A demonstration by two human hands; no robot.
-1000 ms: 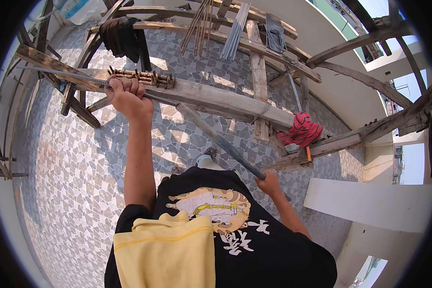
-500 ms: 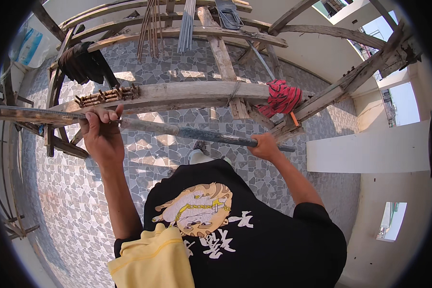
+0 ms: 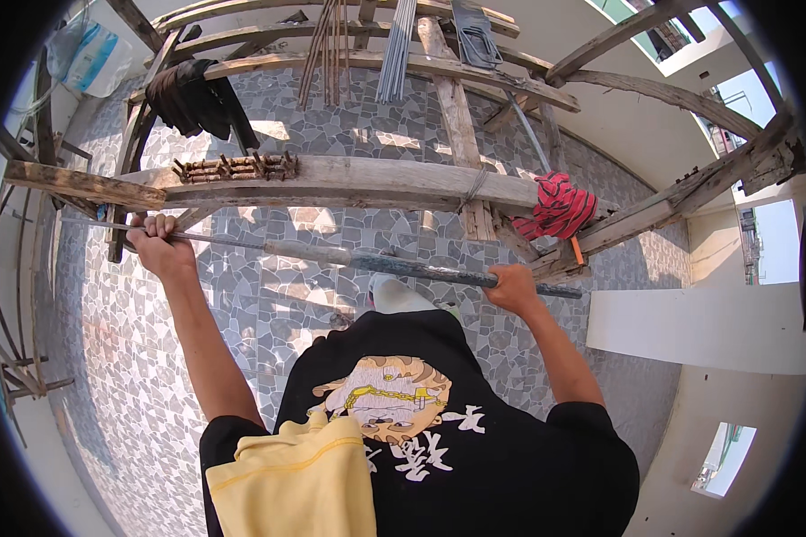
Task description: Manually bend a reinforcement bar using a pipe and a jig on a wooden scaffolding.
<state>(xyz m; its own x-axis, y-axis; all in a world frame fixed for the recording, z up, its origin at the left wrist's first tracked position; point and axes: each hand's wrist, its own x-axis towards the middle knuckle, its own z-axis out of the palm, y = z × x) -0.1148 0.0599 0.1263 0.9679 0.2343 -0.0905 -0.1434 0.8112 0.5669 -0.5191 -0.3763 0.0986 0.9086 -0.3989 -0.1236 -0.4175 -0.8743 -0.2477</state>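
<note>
A long grey pipe (image 3: 394,264), pale at its left part and dark toward the right, crosses in front of my body. From its left end runs a thin metal rod (image 3: 228,240). Closed around the rod is my left hand (image 3: 164,251), some way left of the pipe's end. My right hand (image 3: 512,289) grips the dark pipe near its right end, which sticks out past the fist. Just beyond my left hand, a wooden plank (image 3: 81,183) juts out leftward from the bench beam. How the rod sits in the pipe cannot be made out.
A wooden beam bench (image 3: 367,179) stands ahead, with a rusty pegged bar (image 3: 233,168) and red-black cloth (image 3: 555,208) on it. Behind, a rack holds dark cloth (image 3: 184,97) and bundles of metal rods (image 3: 396,58). A slanting timber (image 3: 654,206) stands right; the floor (image 3: 269,358) is stone-patterned.
My left hand has moved left along the rod, away from the pipe's end, and toward me from the plank. The rod's left part has come off the plank. My right hand keeps its grip.
</note>
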